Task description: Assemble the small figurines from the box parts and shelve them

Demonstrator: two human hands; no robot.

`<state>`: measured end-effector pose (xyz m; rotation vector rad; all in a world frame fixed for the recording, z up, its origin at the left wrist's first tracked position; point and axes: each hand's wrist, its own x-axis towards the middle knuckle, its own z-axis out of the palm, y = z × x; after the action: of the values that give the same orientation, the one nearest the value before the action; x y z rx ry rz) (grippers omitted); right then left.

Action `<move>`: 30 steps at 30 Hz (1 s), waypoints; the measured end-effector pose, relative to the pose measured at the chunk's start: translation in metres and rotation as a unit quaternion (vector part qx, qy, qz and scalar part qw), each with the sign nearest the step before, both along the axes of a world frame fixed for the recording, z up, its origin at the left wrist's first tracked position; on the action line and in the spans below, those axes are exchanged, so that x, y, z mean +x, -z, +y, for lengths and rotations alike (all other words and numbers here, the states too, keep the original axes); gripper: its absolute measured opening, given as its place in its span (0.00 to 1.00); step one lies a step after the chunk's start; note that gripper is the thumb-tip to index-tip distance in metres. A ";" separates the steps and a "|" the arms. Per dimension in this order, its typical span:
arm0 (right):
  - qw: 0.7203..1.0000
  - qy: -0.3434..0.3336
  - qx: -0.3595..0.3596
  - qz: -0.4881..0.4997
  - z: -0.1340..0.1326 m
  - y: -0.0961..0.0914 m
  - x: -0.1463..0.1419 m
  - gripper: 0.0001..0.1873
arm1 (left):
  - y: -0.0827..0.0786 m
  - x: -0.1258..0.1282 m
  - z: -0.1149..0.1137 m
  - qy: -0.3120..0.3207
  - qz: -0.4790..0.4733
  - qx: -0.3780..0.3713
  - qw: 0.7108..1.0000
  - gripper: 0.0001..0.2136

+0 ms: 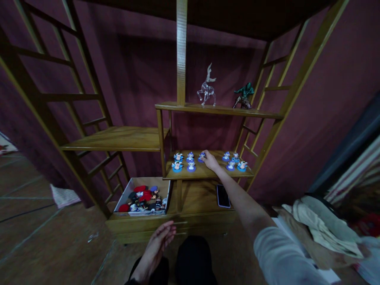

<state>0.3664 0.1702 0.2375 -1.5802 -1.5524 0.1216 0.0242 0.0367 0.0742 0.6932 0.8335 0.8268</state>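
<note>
My right hand (211,161) reaches onto the middle wooden shelf (204,172), its fingers closed on a small purple figurine (202,156) that stands at the shelf's surface. To the left of it are several small figurines on round bases, among them a purple one (191,166) and a blue-based one (177,166). More stand to the right, including a purple one (230,165) and a blue-based one (242,166). Low in front of the drawer, my left hand (160,241) hangs in the air with fingers loosely extended and nothing visible in it.
An open white box (168,198) of mixed figurines stands at the lower left. A phone (223,196) lies on the bottom board under my right arm. Above, a clear deer figure (207,89) and a green figure (245,96) stand on the upper shelf. Clothes (320,221) are heaped at right.
</note>
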 end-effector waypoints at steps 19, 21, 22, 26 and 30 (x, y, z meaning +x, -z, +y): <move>0.997 -0.008 -0.069 -0.037 -0.012 -0.004 0.001 0.34 | 0.000 -0.002 0.000 0.002 -0.004 0.004 1.000 0.17; 0.997 -0.002 -0.067 -0.044 -0.012 -0.004 0.000 0.34 | -0.001 -0.001 0.000 0.001 -0.004 -0.001 1.000 0.17; 0.997 0.000 -0.066 -0.047 -0.012 -0.004 0.000 0.34 | -0.001 -0.001 0.000 -0.001 -0.003 -0.004 1.000 0.17; 0.996 0.005 -0.068 -0.055 -0.013 -0.004 -0.002 0.33 | -0.001 0.001 0.001 -0.009 -0.001 -0.015 1.000 0.17; 0.996 0.011 -0.067 -0.063 -0.015 -0.005 -0.003 0.31 | -0.001 0.002 0.001 -0.017 0.001 -0.018 1.000 0.17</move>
<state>0.3637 0.1552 0.2425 -1.7390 -1.6518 0.1186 0.0259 0.0378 0.0751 0.6493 0.8620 0.8387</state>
